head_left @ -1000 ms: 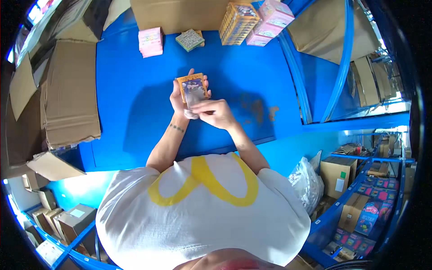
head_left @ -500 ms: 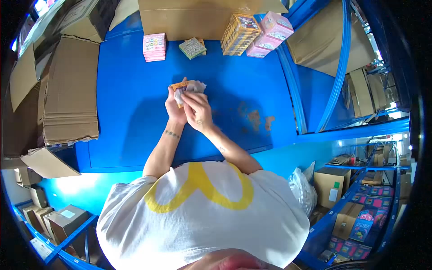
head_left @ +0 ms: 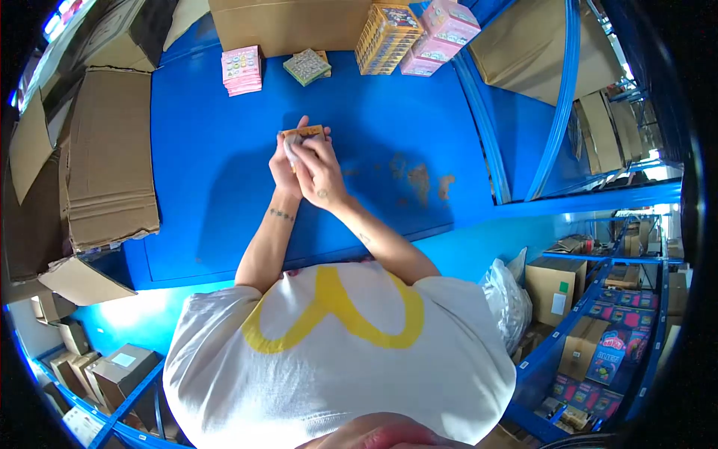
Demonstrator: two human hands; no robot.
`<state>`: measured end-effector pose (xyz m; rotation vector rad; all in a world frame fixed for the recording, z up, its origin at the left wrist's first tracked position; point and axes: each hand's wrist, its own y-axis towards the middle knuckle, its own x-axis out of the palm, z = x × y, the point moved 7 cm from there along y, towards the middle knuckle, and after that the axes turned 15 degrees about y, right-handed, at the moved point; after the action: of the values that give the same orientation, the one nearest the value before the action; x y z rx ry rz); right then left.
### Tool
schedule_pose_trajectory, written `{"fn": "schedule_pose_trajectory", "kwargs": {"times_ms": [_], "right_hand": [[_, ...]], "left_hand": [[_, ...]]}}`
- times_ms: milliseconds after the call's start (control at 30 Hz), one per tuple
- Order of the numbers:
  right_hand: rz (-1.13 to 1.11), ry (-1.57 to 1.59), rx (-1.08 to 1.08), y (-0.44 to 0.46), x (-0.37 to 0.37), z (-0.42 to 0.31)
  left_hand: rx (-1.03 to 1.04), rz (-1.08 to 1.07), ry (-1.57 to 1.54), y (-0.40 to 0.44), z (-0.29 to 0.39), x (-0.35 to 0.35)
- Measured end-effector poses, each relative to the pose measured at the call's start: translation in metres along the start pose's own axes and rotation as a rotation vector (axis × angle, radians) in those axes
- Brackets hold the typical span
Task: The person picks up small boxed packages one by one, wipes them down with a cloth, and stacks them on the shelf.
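Observation:
Over the middle of the blue table (head_left: 224,127), my left hand (head_left: 283,170) is closed round a flat orange box (head_left: 304,132), gripping it from beneath and the side. My right hand (head_left: 320,166) lies across the top of the box, fingers bent and pressing a crumpled whitish cloth (head_left: 291,145) against it. Much of the box's face is hidden under that hand and the cloth. Beyond my hands sit a stack of pink flat boxes (head_left: 241,72) and a green patterned box (head_left: 305,66) on top of an orange one.
At the back right stand a tall stack of orange boxes (head_left: 387,41) and pink cartons (head_left: 441,41). Cardboard boxes (head_left: 112,157) line the left edge. Blue shelf posts (head_left: 482,127) rise on the right. Brown worn patches (head_left: 419,179) mark the table top.
The cloth, spread past the box's right side before, is now bunched under my right fingers, and more of the box's orange edge shows. The stacks sit slightly higher in the view.

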<state>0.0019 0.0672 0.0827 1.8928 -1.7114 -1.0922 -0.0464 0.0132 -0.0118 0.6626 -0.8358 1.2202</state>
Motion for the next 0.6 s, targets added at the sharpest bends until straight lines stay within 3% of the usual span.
{"fn": "schedule_pose_trajectory", "kwargs": {"times_ms": [67,133,167,233,300,400,500,567,600], "right_hand": [[-0.067,0.122,0.024,-0.014,-0.002,-0.002],[-0.141,0.547,0.434,-0.025,-0.017,0.013],[-0.090,0.770,0.821,-0.051,-0.029,0.038],[0.336,1.109,0.802,-0.071,-0.061,0.065],[0.563,1.157,0.675,-0.049,-0.092,0.054],[0.519,1.079,0.674,-0.021,-0.111,0.038],[0.379,0.870,0.489,0.010,-0.102,0.030],[0.153,0.461,0.262,0.036,-0.085,0.004],[0.140,0.465,0.264,0.039,-0.080,0.006]], "left_hand": [[-0.042,-0.067,-0.028,-0.009,0.008,0.003],[-0.064,-0.082,-0.066,-0.012,0.009,0.012],[-0.076,-0.103,-0.101,-0.011,0.011,0.019],[-0.086,-0.149,-0.172,-0.004,0.015,0.028],[-0.072,-0.191,-0.104,0.002,0.010,0.023],[-0.067,-0.308,0.137,0.002,0.000,0.014],[-0.106,-0.300,0.193,-0.003,-0.001,0.018],[-0.161,-0.292,0.249,-0.007,-0.004,0.023],[-0.152,-0.284,0.244,-0.007,-0.002,0.024]]}}
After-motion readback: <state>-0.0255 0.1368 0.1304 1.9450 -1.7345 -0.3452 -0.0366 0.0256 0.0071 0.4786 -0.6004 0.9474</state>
